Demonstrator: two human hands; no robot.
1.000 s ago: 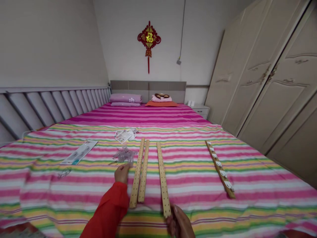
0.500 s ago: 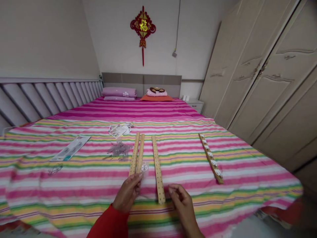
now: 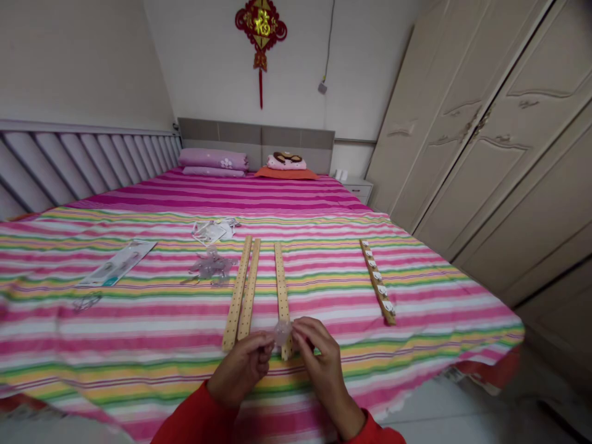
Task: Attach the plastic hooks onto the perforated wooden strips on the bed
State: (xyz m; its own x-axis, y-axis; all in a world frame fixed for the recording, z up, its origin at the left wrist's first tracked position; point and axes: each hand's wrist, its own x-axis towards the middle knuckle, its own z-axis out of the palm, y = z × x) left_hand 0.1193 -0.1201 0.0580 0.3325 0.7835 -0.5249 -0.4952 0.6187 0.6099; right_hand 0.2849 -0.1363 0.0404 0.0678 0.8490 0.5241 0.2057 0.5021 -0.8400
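Note:
A small clear plastic packet [image 3: 282, 333] is pinched between both hands, over the near end of a perforated wooden strip [image 3: 282, 277]. My left hand [image 3: 245, 364] grips its left edge, and my right hand [image 3: 321, 354] holds its right side. Two more perforated strips, one [image 3: 237, 293] beside another [image 3: 250, 290], lie just to the left. Further left is a pile of similar clear packets [image 3: 213, 267]. Off to the right lies a strip [image 3: 378, 282] bearing several white pieces in a row. What the packet contains is too small to tell.
Striped cloth [image 3: 152, 345] covers the bed. On its left lie a flat package [image 3: 118, 264] and thin wire-like pieces [image 3: 87, 301]; white cards [image 3: 215, 230] lie beyond the pile. Folded bedding [image 3: 213, 159] is at the headboard, and a wardrobe [image 3: 485, 135] stands right.
My left hand has brought the packet rightward, in front of the single strip. My right hand has moved in and now pinches it too. The view has shifted slightly.

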